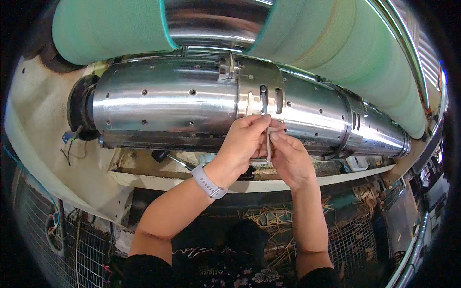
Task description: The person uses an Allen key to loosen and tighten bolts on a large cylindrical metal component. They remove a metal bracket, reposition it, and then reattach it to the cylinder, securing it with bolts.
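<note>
A long shiny metal roller (168, 98) with rows of bolt holes lies across the view. Around it sits a metal collar (248, 85) with narrow slots. An L-shaped hex key (269, 150) stands with its long arm pointing up into one of these slots; its bent end hangs below my fingers. My left hand (240, 144) is closed, pinching the key's shaft near the collar. From the other side, my right hand (294, 158) grips the same shaft slightly lower, thumb against it. The key's tip inside the slot cannot be made out.
Pale green rolls (331, 38) hang just above the roller. Under it runs a cream-coloured ledge (173, 182), on which a black-handled tool (165, 156) lies. A white container (357, 163) rests farther right. Wire mesh (91, 254) and scattered wooden sticks (273, 218) lie below.
</note>
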Demonstrator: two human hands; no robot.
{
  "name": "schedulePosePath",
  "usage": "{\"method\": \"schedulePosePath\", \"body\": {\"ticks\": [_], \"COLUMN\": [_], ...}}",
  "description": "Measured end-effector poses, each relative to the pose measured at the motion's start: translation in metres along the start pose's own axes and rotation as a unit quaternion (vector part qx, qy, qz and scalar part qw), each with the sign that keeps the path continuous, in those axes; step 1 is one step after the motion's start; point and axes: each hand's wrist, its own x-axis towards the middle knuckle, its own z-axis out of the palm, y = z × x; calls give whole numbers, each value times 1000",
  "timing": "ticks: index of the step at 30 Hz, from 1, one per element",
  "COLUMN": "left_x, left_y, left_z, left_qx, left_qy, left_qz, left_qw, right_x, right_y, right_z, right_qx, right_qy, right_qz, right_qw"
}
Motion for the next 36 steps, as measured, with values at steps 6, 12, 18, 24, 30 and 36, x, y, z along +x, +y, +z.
{"method": "schedulePosePath", "body": {"ticks": [6, 12, 18, 24, 30, 36], "left_x": [6, 4, 6, 2, 2, 8], "left_y": [-2, -4, -3, -1, 1, -4], "left_z": [-8, -4, -9, -9, -8, -12], "left_qx": [35, 27, 45, 84, 65, 68], "left_qy": [-47, -4, -27, -44, -37, -53], "left_qz": [20, 9, -4, 27, -1, 14], "left_qw": [998, 1000, 999, 995, 997, 996], "right_x": [4, -1, 8, 6, 6, 6], "right_y": [3, -5, -2, 1, 7, 2], "right_z": [-10, 0, -11, -4, -8, 1], "right_qx": [-36, -66, -47, -21, -15, 6], "right_qy": [-47, -12, -57, -32, -55, -54], "right_qz": [-28, -3, 7, -10, -15, -17], "right_qw": [998, 998, 997, 999, 998, 998]}}
